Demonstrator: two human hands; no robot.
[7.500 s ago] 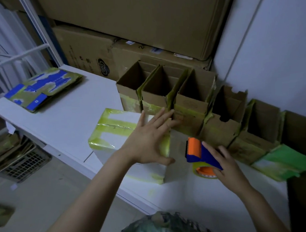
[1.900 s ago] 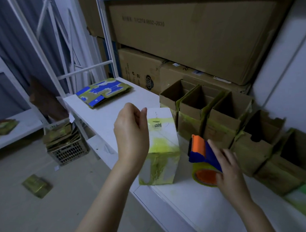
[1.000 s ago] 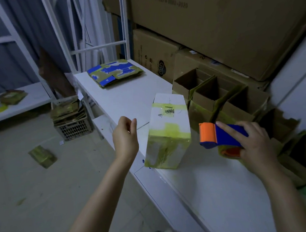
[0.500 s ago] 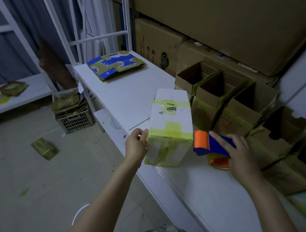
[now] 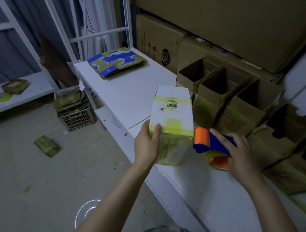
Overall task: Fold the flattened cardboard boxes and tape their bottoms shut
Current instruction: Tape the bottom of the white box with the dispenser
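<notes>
A white folded box with yellow tape bands stands on the white table, its closed end up. My left hand grips its near left corner, thumb on the front face. My right hand holds a blue and orange tape dispenser with a yellow tape roll, just right of the box. A stack of flattened boxes with blue and green print lies at the table's far end.
A row of open folded boxes lines the back right of the table, under large brown cartons. On the floor left stand a crate of flattened cardboard and a loose bundle. Another shelf is at far left.
My left hand has closed in and taken hold of the white box's near corner. My right hand has brought the dispenser lower and closer to the box.
</notes>
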